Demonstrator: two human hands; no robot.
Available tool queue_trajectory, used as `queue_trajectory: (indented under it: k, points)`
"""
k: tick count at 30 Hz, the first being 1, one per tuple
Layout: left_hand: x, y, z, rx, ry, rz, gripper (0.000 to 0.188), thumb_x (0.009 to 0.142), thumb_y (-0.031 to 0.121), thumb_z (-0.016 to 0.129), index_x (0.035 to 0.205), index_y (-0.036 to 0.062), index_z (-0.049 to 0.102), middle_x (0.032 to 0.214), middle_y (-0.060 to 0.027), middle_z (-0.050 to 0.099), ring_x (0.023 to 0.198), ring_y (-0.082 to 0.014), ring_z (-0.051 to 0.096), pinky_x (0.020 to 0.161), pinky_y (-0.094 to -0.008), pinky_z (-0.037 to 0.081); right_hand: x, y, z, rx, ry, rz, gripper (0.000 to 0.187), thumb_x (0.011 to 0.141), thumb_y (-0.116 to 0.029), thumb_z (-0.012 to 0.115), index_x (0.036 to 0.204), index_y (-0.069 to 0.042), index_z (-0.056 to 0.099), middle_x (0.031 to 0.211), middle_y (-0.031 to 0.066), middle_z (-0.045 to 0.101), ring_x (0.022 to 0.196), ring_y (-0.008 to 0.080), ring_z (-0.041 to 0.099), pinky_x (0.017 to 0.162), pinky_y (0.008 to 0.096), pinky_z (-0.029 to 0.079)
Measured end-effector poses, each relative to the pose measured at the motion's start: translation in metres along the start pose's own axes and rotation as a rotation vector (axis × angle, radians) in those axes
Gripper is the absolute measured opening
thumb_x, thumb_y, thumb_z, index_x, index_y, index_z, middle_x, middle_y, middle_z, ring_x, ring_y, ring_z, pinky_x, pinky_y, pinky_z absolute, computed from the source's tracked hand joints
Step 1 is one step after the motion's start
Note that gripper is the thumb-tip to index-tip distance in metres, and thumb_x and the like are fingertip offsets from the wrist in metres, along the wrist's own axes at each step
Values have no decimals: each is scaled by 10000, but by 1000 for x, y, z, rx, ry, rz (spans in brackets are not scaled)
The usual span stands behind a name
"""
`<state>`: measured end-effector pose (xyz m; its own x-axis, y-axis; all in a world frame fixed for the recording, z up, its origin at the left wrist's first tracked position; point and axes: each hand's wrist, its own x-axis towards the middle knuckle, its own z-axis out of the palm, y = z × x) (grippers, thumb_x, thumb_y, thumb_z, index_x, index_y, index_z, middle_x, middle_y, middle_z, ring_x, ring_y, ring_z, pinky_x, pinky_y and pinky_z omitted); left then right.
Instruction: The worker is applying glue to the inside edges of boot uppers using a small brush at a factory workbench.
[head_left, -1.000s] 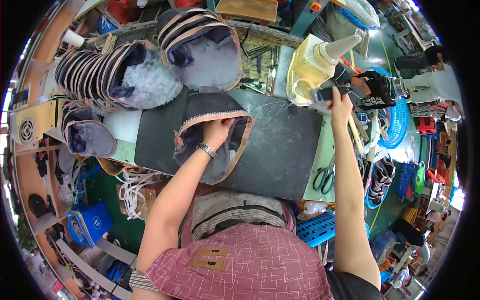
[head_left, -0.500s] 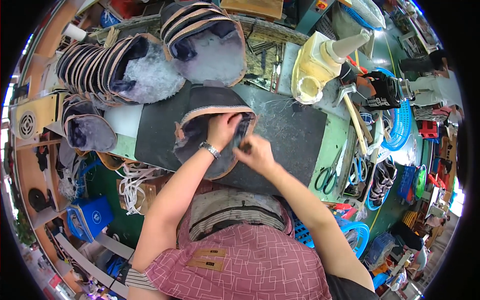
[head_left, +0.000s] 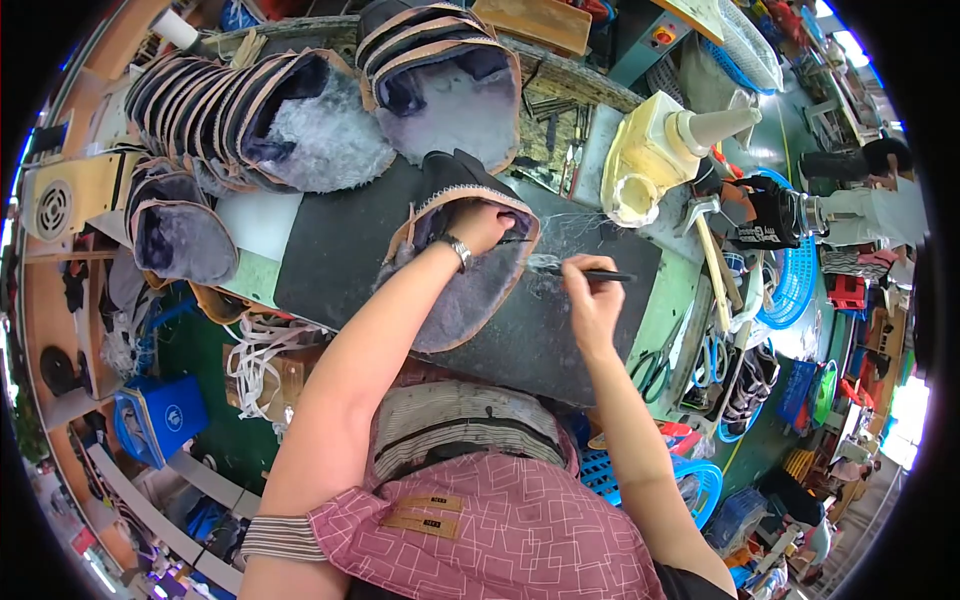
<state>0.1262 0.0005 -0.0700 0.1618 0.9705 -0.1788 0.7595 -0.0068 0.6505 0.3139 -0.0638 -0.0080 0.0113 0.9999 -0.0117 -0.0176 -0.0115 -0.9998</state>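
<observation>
A dark shoe upper [head_left: 470, 300] with grey-purple fleece lining, a tan edge and pale stitching rests on a black mat [head_left: 330, 235] before me. My left hand [head_left: 482, 228] reaches into its opening, a metal watch on the wrist, fingers curled on the upper's lining near the right rim. To the right of the upper, my right hand [head_left: 592, 300] is raised over the mat. Its fingers pinch a slim black tool [head_left: 610, 275], whose kind I cannot make out. Pale fuzz [head_left: 545, 264] shows between that hand and the upper.
Stacks of similar fleece-lined uppers [head_left: 325, 130] stand at the back left. A yellowish machine [head_left: 640, 150] with a spool cone stands back right. Farther right lie a hammer [head_left: 708, 255], scissors [head_left: 652, 375] and a blue basket [head_left: 795, 265]. White straps [head_left: 255, 365] hang at the left.
My right hand has moved right, away from the upper's rim, and the black tool in it now shows. My left hand stays inside the upper, which sits slightly turned.
</observation>
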Motion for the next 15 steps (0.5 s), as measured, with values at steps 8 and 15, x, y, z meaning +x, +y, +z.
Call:
queue_trajectory:
  k: [8,15]
  points:
    - [8,-2,-6,-111,-252,-80,359,790,347,529,924,25,614,930,-166,616,865,-272,591,756,-345,437,22,34,19,-593,-165,-461,211,648,-86,707,759,-45,532,744,105,583,668,257,574,626,332,480]
    - [-75,30,-10,406,86,397,292,739,277,603,880,22,588,869,-122,562,1070,-312,436,915,-463,320,37,-5,-58,-163,153,-118,95,766,-14,623,809,-24,539,833,43,570,733,101,532,684,219,438]
